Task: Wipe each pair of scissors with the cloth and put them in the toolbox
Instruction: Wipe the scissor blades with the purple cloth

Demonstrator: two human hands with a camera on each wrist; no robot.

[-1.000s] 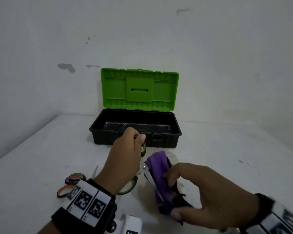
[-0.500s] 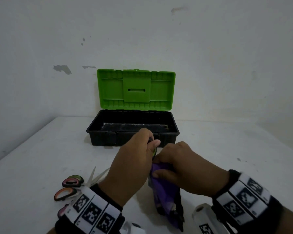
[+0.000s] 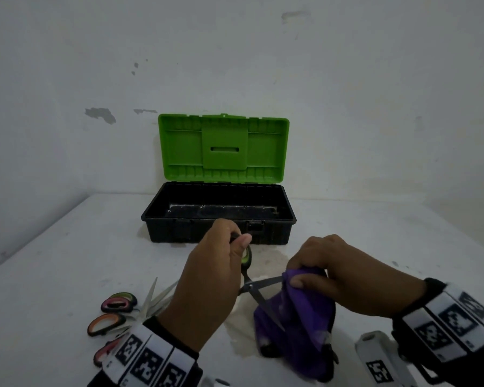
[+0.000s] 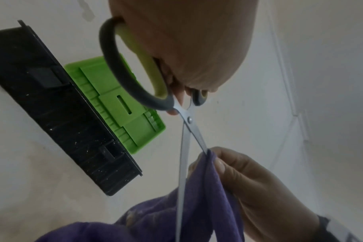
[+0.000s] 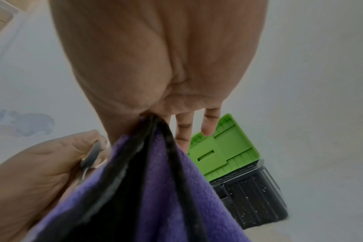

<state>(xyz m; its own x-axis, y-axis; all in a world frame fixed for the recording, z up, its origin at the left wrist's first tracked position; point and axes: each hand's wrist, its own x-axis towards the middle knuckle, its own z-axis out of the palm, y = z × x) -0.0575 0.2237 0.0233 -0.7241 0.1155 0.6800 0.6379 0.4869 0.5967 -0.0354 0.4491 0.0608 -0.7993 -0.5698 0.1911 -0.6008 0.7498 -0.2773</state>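
My left hand [image 3: 221, 263] grips the grey-and-green handles of a pair of scissors [image 3: 248, 277], whose blades are spread apart. My right hand [image 3: 319, 272] pinches a purple cloth [image 3: 299, 325] around the upper blade near its tip; the lower blade lies across the cloth. In the left wrist view the scissors [image 4: 184, 131] hang below my palm and the cloth [image 4: 205, 193] wraps one blade. The cloth [image 5: 155, 188] hangs from my fingers in the right wrist view. The toolbox [image 3: 218, 230], black with a green lid, stands open behind my hands with nothing showing inside it.
Several other scissors [image 3: 118, 314] with pink, orange and red handles lie fanned on the white table [image 3: 53, 261] at the near left, partly behind my left wrist. The toolbox lid [image 3: 224, 149] leans against the white wall. A wet patch shows on the table under my hands.
My right hand has slid the cloth rightward along the blade, away from the handles. The scissor blades now stand apart. The left hand has kept its grip.
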